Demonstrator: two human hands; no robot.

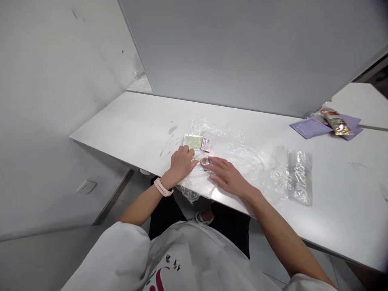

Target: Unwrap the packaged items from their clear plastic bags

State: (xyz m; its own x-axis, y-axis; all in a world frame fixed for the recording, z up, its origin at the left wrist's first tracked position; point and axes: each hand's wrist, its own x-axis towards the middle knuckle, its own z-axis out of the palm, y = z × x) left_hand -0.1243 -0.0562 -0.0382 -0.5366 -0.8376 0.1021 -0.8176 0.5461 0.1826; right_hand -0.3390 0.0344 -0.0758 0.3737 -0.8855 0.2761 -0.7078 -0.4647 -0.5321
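Note:
A sheet of clear plastic film (244,147) lies crumpled on the white table in front of me. On it are a flat packet with a pale green panel (193,142), a small white and dark-red box (206,144) and a small round purplish item (204,161). My left hand (182,161), with a pink watch band at the wrist, rests at the packet's near edge. Its fingers are curled, and what they hold, if anything, is hidden. My right hand (228,176) lies with fingers stretched out, the fingertips at the round item.
Folded clear plastic bags (300,178) lie right of the film. Purple pouches (311,127) and a gold-and-red sachet (336,122) are at the far right. A grey partition (236,56) stands along the table's (121,125) back edge. Some film hangs over the front edge.

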